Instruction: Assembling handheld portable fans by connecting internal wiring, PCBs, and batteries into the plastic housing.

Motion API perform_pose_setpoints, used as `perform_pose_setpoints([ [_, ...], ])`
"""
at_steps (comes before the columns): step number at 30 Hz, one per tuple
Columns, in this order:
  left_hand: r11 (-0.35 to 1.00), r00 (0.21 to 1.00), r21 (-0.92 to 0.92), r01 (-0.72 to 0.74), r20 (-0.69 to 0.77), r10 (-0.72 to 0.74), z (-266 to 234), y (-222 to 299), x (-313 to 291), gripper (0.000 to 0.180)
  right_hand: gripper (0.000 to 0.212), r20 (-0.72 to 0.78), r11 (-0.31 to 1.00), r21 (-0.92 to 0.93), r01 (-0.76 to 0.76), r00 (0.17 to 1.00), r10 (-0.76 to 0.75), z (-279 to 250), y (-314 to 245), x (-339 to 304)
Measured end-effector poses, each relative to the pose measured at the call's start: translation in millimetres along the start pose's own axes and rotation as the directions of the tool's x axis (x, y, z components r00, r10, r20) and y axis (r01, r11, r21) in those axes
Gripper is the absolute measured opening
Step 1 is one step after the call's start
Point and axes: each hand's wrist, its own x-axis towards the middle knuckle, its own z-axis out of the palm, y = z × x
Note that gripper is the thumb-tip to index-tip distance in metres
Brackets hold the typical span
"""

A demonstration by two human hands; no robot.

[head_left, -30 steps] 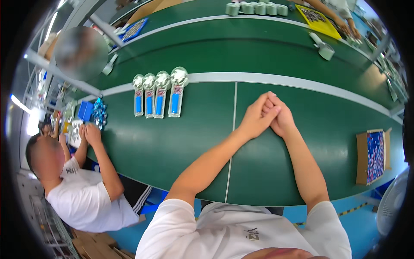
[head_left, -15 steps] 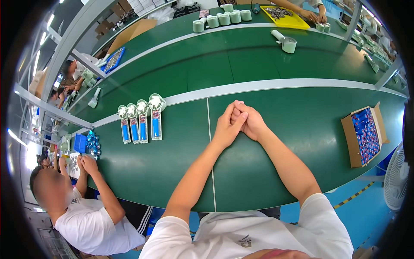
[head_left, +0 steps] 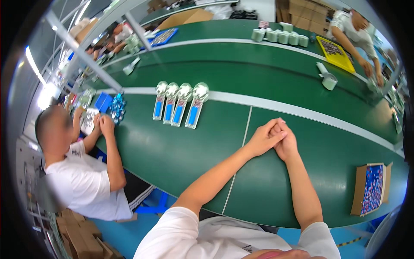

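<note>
Your left hand (head_left: pixel 261 140) and right hand (head_left: pixel 286 146) stay clasped together; left, the four round-headed devices (head_left: pixel 178 113) keep their row; your view's swung, revealing more of the far-right co-worker (head_left: pixel 353 32).

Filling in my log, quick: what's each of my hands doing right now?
Left hand: closed, clasped with the other; no object visible.
Right hand: closed, clasped with the other; no object visible.

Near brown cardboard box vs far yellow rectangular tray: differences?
The brown cardboard box has tall walls and a raised flap; the yellow rectangular tray is shallow. The box sits on the near green worktop; the tray sits beyond the pale dividing strips. The box holds small blue-and-red parts; the tray holds small greyish parts. Both are open-topped.
</note>
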Motion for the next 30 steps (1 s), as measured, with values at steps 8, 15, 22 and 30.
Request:
perform_pose_setpoints([
  [8, 0.993, 0.995, 0.072, -0.092, -0.038, 0.095, 8.8, -4.8, 6.3, 0.042, 0.026, -0.13, 0.999, -0.011, 0.04, 0.991, -0.041, -12.2, -2.6, 0.2],
  [15, 0.993, 0.999, 0.118, 0.009, -0.05, -0.003, -6.6, -6.7, 1.1, 0.042, 0.039, 0.033, 0.999, -0.02, -0.034, 0.999, 0.035, -6.2, 7.5, 7.3],
  [22, 0.976, 0.976, 0.061, 0.211, 0.04, -0.213, 8.7, 7.6, -3.0, 0.044, 0.045, 0.074, 0.991, -0.122, -0.048, 0.996, 0.057, -13.2, -25.3, -10.2],
  [30, 0.991, 0.988, -0.023, 0.134, -0.072, -0.136, -2.1, 6.8, -16.6, 0.038, 0.035, 0.128, -0.291, -0.926, -0.242, 0.522, -0.843, -154.1, -210.3, -23.1],
])
